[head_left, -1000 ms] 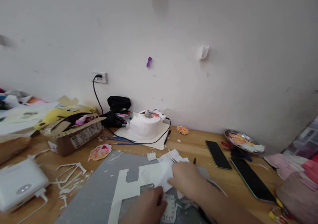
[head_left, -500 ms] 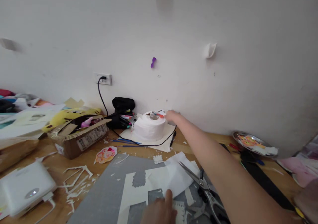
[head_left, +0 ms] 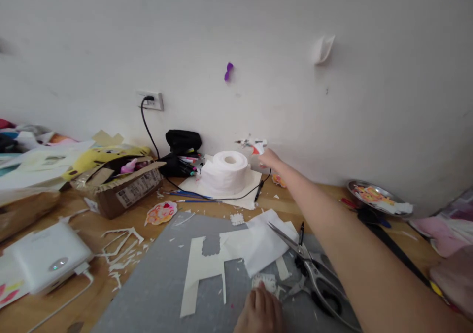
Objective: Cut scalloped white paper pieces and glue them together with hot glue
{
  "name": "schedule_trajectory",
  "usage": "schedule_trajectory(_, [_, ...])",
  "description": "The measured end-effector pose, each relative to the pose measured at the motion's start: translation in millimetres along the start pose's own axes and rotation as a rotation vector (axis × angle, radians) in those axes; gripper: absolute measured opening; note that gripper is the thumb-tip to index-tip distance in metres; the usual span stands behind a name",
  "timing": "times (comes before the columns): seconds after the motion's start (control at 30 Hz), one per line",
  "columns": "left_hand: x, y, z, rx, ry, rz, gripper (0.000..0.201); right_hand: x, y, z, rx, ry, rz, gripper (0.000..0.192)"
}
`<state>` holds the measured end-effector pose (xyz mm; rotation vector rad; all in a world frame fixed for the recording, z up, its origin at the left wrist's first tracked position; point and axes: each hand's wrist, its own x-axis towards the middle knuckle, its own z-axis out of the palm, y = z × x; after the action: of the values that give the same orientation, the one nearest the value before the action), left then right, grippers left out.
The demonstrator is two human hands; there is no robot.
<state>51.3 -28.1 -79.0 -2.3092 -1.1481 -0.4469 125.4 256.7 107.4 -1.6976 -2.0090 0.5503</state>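
My right hand [head_left: 271,159] reaches far across the table and grips a small white glue gun [head_left: 252,145], held in the air just right of a white tissue roll [head_left: 225,169]. Its black cord [head_left: 236,196] trails down over the white paper under the roll. My left hand [head_left: 259,310] rests at the bottom edge on the grey cutting mat [head_left: 155,288], its fingers pressing a small white cut-out piece [head_left: 264,282]. A cut sheet of white paper [head_left: 207,264] lies on the mat. Open scissors [head_left: 308,269] lie just right of my left hand.
A cardboard box [head_left: 120,187] with a yellow plush toy sits at the left, a white device [head_left: 46,261] with a cable nearer me. A black pouch [head_left: 179,143] with pens stands by the wall socket [head_left: 150,100]. A metal dish [head_left: 375,197] is at the right. Paper scraps litter the wood.
My right hand left the paper, reached to the top of the tissue roll, took hold of the glue gun and lifted it up and right. The scissors now lie uncovered on the mat.
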Motion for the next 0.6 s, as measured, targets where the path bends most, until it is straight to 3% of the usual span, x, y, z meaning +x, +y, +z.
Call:
schedule_trajectory(0.13, [-1,10,-23.4,0.103,-0.036,-0.074,0.026,-14,24,-12,0.173,0.095,0.039,0.018])
schedule_trajectory(0.3, [8,13,-45.4,0.177,-0.081,-0.093,0.028,-57,58,-28,0.226,0.12,0.019,0.023])
schedule_trajectory(0.43, [8,16,-48.0,0.191,-0.143,-0.048,0.031,-99,80,-37,0.03,0.058,-0.187,0.036])
schedule_trajectory(0.6, [6,13,-49.9,0.159,-0.21,-0.005,0.032,-135,93,-35,-0.188,-0.061,-0.321,0.062])
